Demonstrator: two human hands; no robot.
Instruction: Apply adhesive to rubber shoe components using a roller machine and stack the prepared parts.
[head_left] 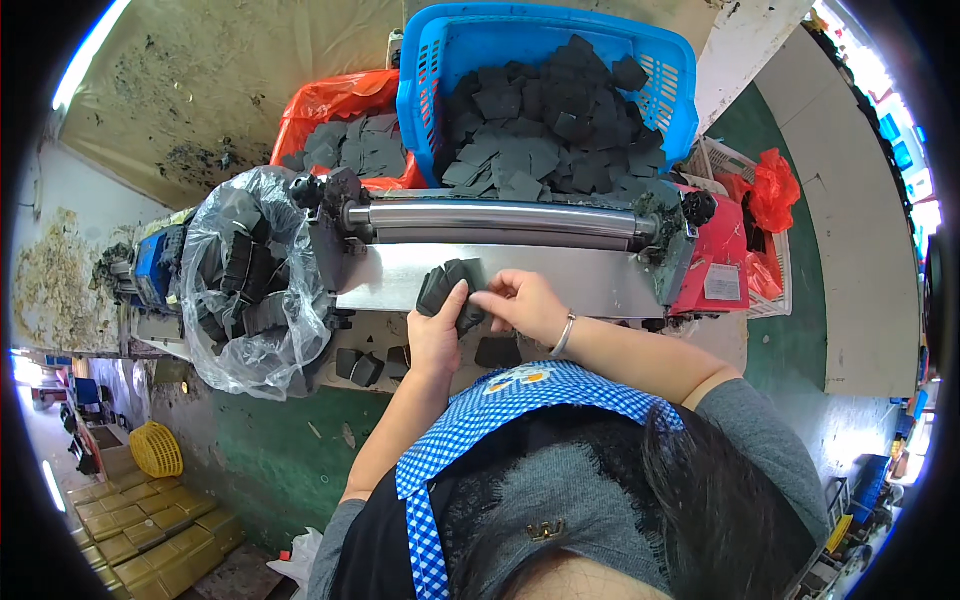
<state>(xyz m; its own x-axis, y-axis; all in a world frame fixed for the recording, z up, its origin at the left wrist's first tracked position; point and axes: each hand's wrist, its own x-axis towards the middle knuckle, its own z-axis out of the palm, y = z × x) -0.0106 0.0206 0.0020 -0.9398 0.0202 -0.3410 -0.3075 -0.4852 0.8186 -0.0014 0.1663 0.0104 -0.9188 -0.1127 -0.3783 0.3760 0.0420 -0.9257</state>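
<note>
In front of me, over the metal plate (580, 277) of a roller machine, my left hand (433, 342) grips a fanned stack of thin dark grey sheet pieces (440, 285). The thumb presses on the stack's near face. My right hand (532, 305), wearing a bracelet, has its fingers bent and pinched at the right edge of the same stack. Whether it has hold of one piece or several, I cannot tell. Just beyond the plate runs a shiny steel roller (500, 216). Below the plate's front edge lie a few loose dark pieces (497, 351).
Behind the roller, a blue basket (545, 14) heaped with dark pieces stands beside a red plastic bag (305, 100) of similar pieces. A clear bag (215, 345) holding stacked pieces hangs at the machine's left. The red machine housing (715, 250) and a white crate (778, 303) are on the right.
</note>
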